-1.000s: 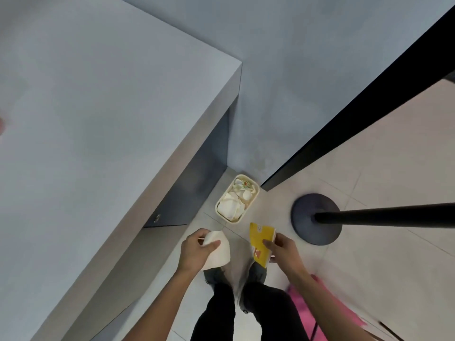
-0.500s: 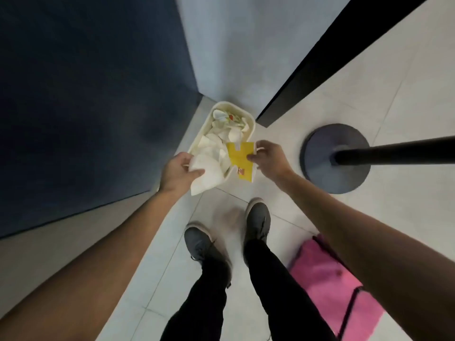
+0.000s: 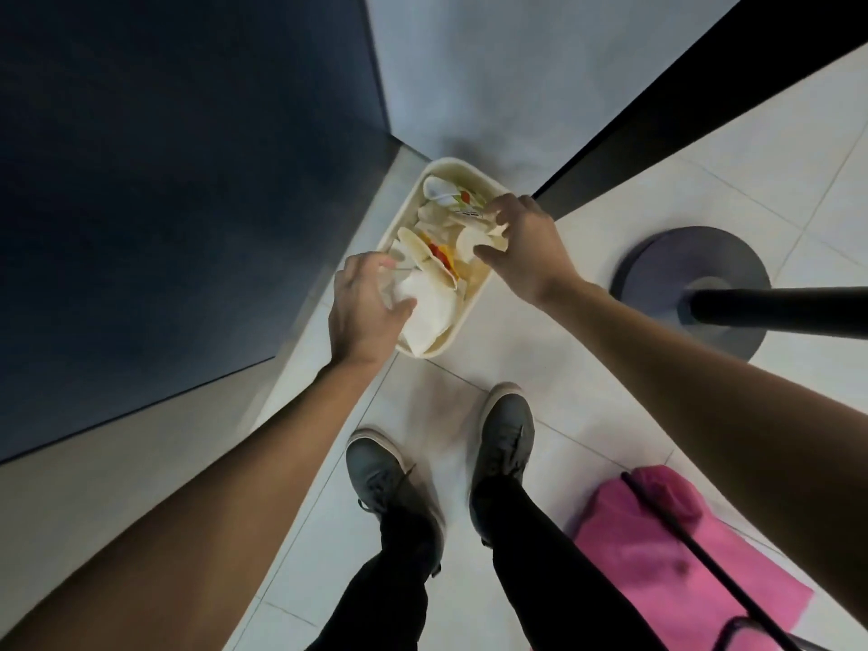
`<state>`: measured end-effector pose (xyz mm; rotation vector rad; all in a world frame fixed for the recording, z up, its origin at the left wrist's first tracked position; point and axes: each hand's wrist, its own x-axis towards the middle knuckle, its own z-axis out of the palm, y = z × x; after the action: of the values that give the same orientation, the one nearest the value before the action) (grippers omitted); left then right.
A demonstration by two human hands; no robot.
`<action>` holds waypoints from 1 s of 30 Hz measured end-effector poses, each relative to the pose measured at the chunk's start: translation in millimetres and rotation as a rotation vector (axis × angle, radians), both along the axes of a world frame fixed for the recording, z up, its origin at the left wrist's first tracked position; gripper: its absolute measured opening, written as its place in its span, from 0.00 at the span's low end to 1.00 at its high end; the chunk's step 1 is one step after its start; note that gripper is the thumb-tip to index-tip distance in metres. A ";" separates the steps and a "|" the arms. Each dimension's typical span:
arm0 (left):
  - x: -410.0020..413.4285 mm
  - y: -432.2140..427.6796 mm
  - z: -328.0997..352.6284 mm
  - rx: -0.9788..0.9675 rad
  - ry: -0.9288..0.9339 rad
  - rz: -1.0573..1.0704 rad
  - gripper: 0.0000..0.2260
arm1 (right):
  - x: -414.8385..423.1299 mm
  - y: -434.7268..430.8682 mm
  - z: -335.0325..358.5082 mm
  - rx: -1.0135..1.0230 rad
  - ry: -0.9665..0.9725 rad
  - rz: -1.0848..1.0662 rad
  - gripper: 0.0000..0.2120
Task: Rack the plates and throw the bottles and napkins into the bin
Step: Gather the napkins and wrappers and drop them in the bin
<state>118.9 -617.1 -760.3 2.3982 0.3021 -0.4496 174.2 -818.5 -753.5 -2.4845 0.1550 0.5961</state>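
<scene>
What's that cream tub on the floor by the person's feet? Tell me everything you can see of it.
The bin is a cream, rounded-rectangular tub, plastic by its look, open-topped, upright on the tiled floor in a corner. It is nearly full of white paper and red and yellow scraps. The left hand holds a napkin at its near end; the right hand reaches over its far end.

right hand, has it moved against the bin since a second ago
Yes. The right hand has gone forward, from short of the bin to over its far half.
</scene>
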 end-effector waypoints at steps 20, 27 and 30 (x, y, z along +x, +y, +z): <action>5.4 -16.9 -52.9 0.529 0.145 -0.551 0.33 | 9.5 49.6 -72.8 -0.322 0.156 0.585 0.34; 11.6 -28.3 -104.8 0.646 0.122 -0.599 0.34 | 14.5 69.5 -113.1 -0.352 0.268 0.548 0.35; 22.4 -30.7 -116.6 0.640 0.150 -0.590 0.34 | 16.8 82.0 -123.8 -0.379 0.358 0.455 0.34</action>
<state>141.3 -647.8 -876.9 3.0783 -0.2589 -0.9093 191.1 -736.4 -877.2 -2.7676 -0.1869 1.3081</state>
